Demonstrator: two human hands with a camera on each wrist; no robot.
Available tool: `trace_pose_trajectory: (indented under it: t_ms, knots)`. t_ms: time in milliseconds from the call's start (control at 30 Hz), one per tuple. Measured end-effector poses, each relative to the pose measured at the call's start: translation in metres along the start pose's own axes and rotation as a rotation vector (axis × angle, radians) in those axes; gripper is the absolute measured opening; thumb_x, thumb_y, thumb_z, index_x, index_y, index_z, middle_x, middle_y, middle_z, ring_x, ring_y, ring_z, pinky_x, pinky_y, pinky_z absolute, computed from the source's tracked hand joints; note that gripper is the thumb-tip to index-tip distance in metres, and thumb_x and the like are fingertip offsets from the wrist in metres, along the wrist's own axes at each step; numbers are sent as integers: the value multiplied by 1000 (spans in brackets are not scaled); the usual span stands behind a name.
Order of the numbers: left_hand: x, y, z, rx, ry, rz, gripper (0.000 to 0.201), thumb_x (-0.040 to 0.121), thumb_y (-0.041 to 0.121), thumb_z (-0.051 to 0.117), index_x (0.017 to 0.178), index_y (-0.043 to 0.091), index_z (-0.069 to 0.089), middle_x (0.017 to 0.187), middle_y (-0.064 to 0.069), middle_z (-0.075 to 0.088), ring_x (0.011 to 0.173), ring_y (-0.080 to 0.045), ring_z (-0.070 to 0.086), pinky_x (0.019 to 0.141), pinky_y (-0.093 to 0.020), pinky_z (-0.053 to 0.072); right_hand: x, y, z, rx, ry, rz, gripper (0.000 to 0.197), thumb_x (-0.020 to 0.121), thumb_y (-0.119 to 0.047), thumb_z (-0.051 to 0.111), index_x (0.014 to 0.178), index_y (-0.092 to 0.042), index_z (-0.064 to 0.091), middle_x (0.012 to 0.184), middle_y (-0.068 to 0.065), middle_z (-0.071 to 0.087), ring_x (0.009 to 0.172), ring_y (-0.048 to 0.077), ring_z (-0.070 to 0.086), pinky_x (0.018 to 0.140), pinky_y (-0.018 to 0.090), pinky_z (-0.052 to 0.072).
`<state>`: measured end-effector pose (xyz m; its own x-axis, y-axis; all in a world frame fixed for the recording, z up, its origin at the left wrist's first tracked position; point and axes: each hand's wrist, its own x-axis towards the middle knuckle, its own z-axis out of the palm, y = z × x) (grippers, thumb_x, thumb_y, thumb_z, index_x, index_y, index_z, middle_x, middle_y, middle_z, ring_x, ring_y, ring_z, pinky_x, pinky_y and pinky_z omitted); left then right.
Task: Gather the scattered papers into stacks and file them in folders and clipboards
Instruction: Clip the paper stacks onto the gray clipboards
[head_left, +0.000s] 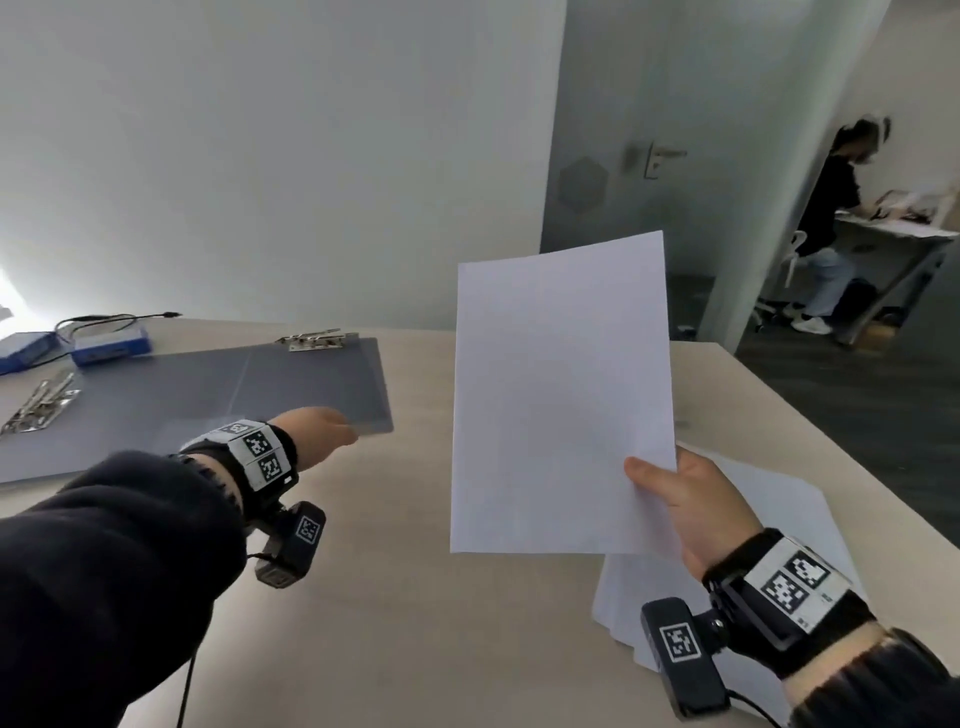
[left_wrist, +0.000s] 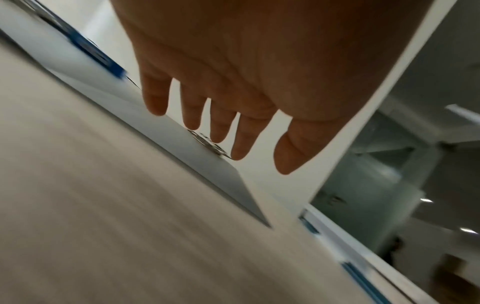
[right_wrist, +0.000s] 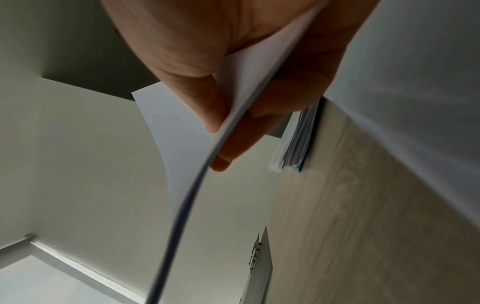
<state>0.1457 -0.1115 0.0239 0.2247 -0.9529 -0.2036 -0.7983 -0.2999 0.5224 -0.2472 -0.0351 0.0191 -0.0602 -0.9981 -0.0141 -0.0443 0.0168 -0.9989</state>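
My right hand (head_left: 655, 486) pinches a thin stack of white sheets (head_left: 561, 395) by its lower right corner and holds it upright above the table; the right wrist view shows thumb and fingers (right_wrist: 233, 152) on either side of the sheets (right_wrist: 176, 127). More white papers (head_left: 779, 514) lie on the table under that hand. An open grey folder (head_left: 208, 395) with metal clips (head_left: 314, 340) lies flat at the left. My left hand (head_left: 340, 428) reaches over its near right corner with straight, spread fingers (left_wrist: 221, 131). I cannot tell whether it touches the folder (left_wrist: 228, 181).
A second metal clip (head_left: 39, 408) sits on the folder's left part. Two blue boxes (head_left: 111, 345) with a cable stand at the back left. A bundle of sheets with a blue cover (right_wrist: 298, 142) lies on the wooden table (head_left: 405, 597). A person sits at a far desk (head_left: 831, 218).
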Motion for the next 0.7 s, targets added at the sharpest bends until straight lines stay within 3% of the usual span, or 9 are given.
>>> trace_pose_trajectory:
  t_ms: [67,133,167,267,400,467,533,600,700]
  knots:
    - [17,-31,-18,250,19,-25,44,105,18,38,149,19,39,154,-10,37,142,-27,36,115,-33,31,7,4,18,-5,-18,12,18,98,-9,59,105,-13,75,104,5,78,98,24,74,99,50,52]
    - [24,-48,-28,257,-12,-165,46,104,25,43,148,12,40,154,-14,37,142,-30,36,116,-34,30,12,6,34,-6,-38,18,18,98,-8,59,104,-13,75,104,5,78,99,25,74,100,50,51]
    - [20,-51,-29,317,-79,-193,47,104,29,46,145,7,44,151,-15,42,140,-30,39,114,-34,30,14,5,41,-9,-47,16,17,97,-9,60,105,-12,75,105,5,78,100,25,74,101,50,51]
    - [6,-50,-22,585,-206,-52,41,101,34,47,131,9,58,123,-3,58,127,-27,52,106,-35,40,21,5,57,-8,-45,27,16,97,-10,61,106,-9,74,104,6,78,99,26,74,101,50,51]
    - [-39,-30,-4,445,-314,64,35,101,16,42,135,17,52,139,-12,45,131,-34,43,101,-50,46,30,5,80,13,-19,33,12,95,-10,64,101,-7,75,103,10,77,99,29,73,101,51,51]
    - [-67,-17,8,307,-344,98,38,100,30,46,137,28,49,138,-2,50,129,-27,47,103,-43,44,30,4,92,64,-16,38,11,95,-6,62,97,-7,73,104,12,76,91,25,73,95,43,54]
    - [-90,-9,15,191,-416,183,33,94,42,50,126,36,56,122,7,63,111,-18,59,98,-32,47,28,4,104,102,-28,49,12,95,-4,61,96,-8,72,101,9,77,90,25,72,94,42,53]
    - [-100,-14,12,14,-405,216,16,94,36,53,106,33,63,100,16,66,92,-9,60,84,-23,47,27,6,113,122,-39,64,12,95,-4,61,95,-8,72,98,9,77,92,27,71,96,44,52]
    - [-101,-43,-11,-196,-252,179,29,95,18,51,115,31,67,111,16,69,98,-9,63,79,-28,52,27,11,120,98,-63,84,12,95,-5,61,98,-8,73,100,11,77,95,30,72,96,46,52]
